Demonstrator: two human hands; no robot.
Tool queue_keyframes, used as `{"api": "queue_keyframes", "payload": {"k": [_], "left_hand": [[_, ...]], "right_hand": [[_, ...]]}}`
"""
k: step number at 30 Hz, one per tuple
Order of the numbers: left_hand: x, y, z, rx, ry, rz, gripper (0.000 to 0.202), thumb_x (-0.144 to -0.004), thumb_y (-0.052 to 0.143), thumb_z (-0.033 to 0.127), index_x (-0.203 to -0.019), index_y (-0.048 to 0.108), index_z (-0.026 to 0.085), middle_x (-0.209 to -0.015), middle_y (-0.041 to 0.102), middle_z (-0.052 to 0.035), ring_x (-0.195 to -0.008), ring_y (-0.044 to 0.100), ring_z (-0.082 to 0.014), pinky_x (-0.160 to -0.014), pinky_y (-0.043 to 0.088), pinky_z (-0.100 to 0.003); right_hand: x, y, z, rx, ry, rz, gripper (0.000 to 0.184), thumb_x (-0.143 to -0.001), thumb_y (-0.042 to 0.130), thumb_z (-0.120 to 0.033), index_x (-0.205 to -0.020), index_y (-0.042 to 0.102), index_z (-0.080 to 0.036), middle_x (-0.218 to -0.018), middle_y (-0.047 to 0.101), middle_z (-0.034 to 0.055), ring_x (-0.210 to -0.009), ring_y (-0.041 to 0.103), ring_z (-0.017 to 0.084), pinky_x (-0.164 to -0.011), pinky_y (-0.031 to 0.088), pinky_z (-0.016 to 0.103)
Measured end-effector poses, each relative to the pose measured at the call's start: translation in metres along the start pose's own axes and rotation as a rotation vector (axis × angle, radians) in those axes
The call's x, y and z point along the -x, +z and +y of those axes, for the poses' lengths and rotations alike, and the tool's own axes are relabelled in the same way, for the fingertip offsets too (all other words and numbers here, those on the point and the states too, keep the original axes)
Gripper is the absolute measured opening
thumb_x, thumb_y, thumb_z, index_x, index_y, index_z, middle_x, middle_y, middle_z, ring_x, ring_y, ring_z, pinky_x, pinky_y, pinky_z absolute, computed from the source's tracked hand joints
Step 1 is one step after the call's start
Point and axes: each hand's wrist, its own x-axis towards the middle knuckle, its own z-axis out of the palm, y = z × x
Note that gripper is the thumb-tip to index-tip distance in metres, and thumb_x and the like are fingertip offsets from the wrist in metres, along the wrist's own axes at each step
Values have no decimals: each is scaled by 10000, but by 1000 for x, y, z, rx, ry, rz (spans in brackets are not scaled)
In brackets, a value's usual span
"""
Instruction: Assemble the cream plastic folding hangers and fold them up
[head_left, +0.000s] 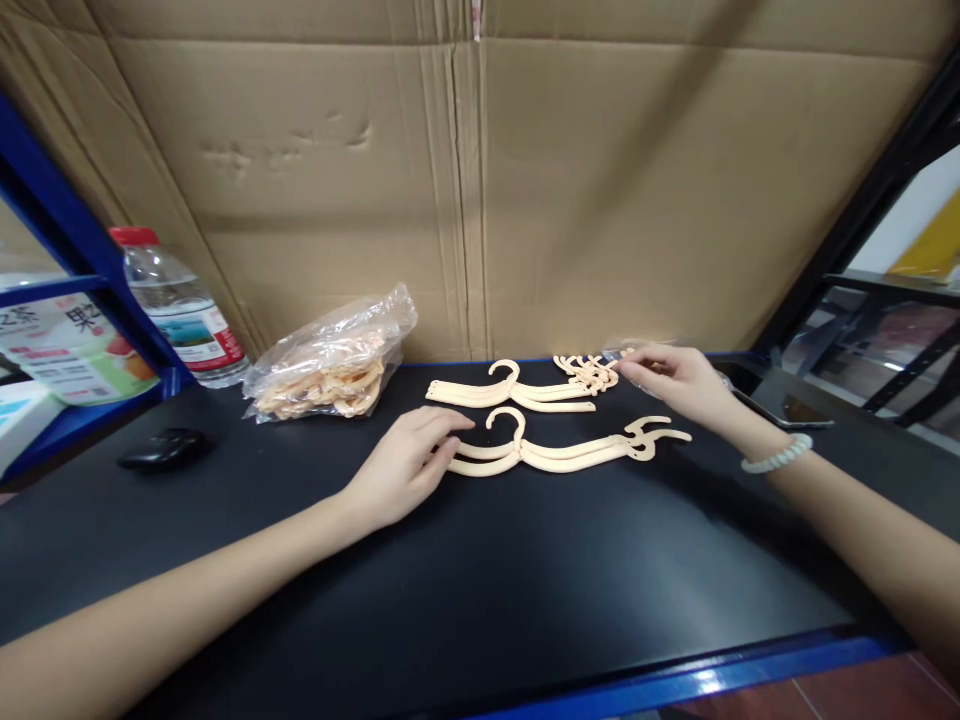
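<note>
Before you, the cream hook-topped plastic hangers [555,452] look smooth, with a faint sheen. They lie on a black surface [480,570] that is matt and even. The clear plastic bag [330,350] is glossy and crinkled. Behind, the brown cardboard sheet [600,200] is dull, creased paperboard; the clear plastic water bottle [180,310] shines.

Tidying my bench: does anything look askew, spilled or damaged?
Only the cardboard wall behind the table: creased and dented at upper left. The near hanger pile and the far hanger pile lie flat; the water bottle stands upright.
</note>
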Motion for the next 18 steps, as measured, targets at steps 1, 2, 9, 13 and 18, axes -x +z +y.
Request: {"api": "queue_keyframes", "payload": {"k": [1,2,9,13,18], "left_hand": [[-2,-1,-6,2,-21,23,258,-950,413,252,-1077,626,181,-1081,676,-84,-1023,617,-227,-901,494,-372],[-3,-2,-12,9,-46,46,262,-948,406,256,-1066,628,180,-1068,682,-82,-1003,626,-226,-887,499,-372],[-9,-2,-44,77,-155,122,274,-921,409,260,-1034,639,164,-1100,688,-89,-1053,631,-226,-958,485,-396],[-10,-1,-51,29,-102,104,299,-932,395,261,-1085,632,163,-1221,648,-107,-1162,584,-226,-1039,438,-428],[-10,3,-64,-60,-81,37,370,-928,378,266,-1202,589,136,-1337,586,-130,-1274,508,-250,-1101,377,-483]], "right_hand": [[-2,-4,6,8,66,31,363,-835,563,-512,-802,699,-177,-722,688,60,-626,597,189,-546,434,295],[-3,-7,13,30,117,50,377,-822,567,-523,-784,700,-173,-661,672,52,-568,574,178,-508,408,289],[-7,-10,43,342,38,-7,292,-821,524,-413,-736,704,-200,-631,669,37,-554,575,179,-533,402,299],[-7,-7,49,378,-41,-54,254,-829,501,-353,-766,706,-216,-692,690,32,-597,591,180,-572,433,299],[-8,-5,54,396,-86,-71,220,-812,515,-312,-779,712,-218,-765,711,44,-684,623,204,-639,468,322]]}}
